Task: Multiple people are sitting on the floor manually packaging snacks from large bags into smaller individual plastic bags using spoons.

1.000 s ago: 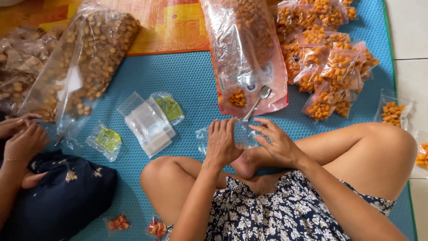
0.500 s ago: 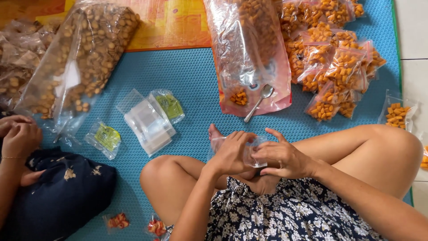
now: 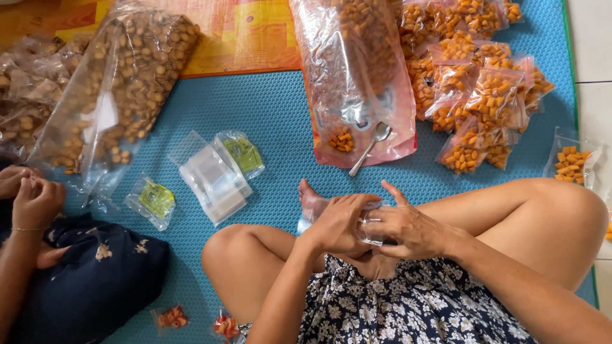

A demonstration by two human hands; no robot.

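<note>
As you sit cross-legged on the mat, here is how things lie, near to far:

Your hands: your left hand (image 3: 341, 223) and right hand (image 3: 408, 226) meet just above your ankle, both closed on one small clear bag (image 3: 371, 224).
Fingers: those of the left curl over the bag's left side, those of the right pinch its right edge, with the forefinger lifted free.
Bag: it sits between your two hands, touching both; it looks empty, though your hands hide most of it.
Spoon: a metal spoon (image 3: 370, 148) lies untouched beyond your foot, its bowl resting on the mouth of the big snack bag (image 3: 357, 76).
Done: a heap of filled small bags (image 3: 481, 89) lies to the far right.
Left: the big bag holds plenty of orange snacks, and a stack of empty bags (image 3: 213, 178) waits to your left.
Neighbour: another person's hands (image 3: 29, 194) work at the left edge.
</note>
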